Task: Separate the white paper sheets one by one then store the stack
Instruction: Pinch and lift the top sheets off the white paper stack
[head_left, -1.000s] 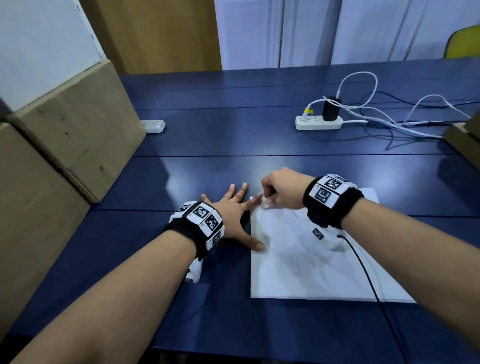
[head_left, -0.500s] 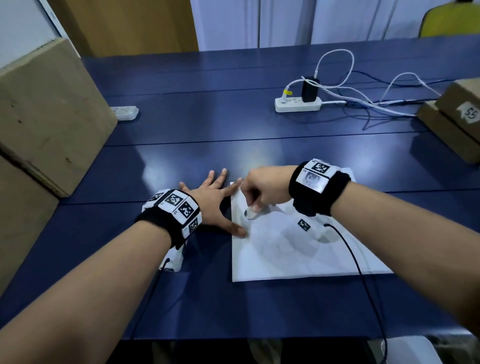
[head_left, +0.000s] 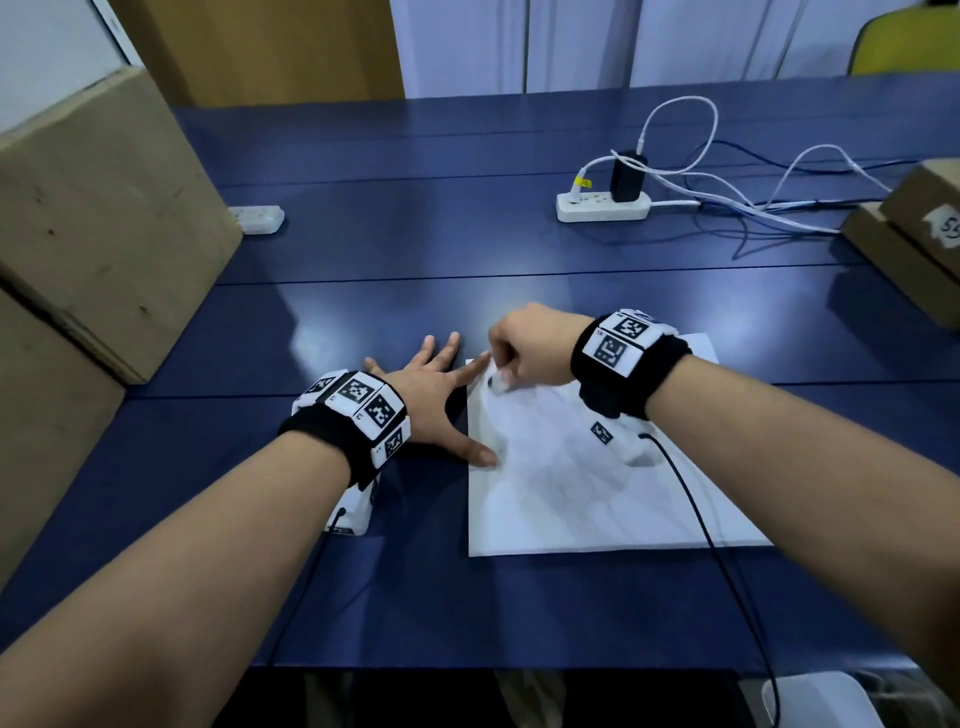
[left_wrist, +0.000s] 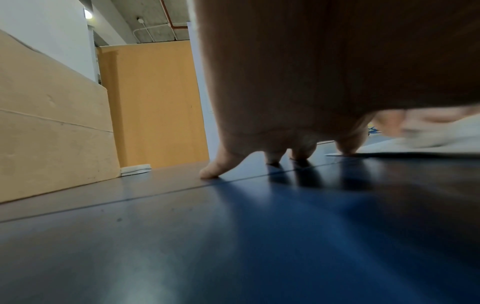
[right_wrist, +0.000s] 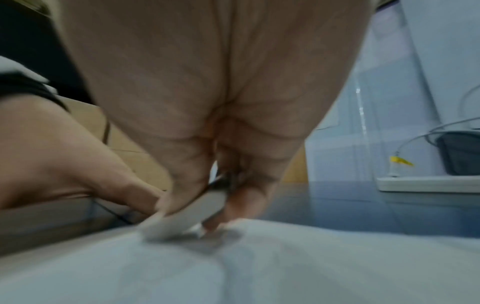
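Note:
A stack of white paper sheets (head_left: 597, 493) lies flat on the blue table (head_left: 415, 260), in front of me and slightly right. My left hand (head_left: 441, 395) lies spread and flat on the table at the stack's left edge, its thumb and forefinger touching the paper. My right hand (head_left: 519, 353) is curled over the stack's far left corner and pinches the top sheet's corner (right_wrist: 182, 218), which is curled up off the stack. In the left wrist view the left fingertips (left_wrist: 210, 173) rest on the table, with the paper stack (left_wrist: 402, 151) at the right.
Large cardboard boxes (head_left: 104, 218) stand along the table's left side. A white power strip (head_left: 602, 205) with a black charger and loose white cables sits at the back right. Another cardboard box (head_left: 914, 239) lies at the right edge. A small white power strip (head_left: 257, 218) lies beside the left boxes.
My right hand's pinch has curled the top sheet's far left corner further up off the stack. The left hand stays spread at the stack's left edge. The head view has shifted slightly.

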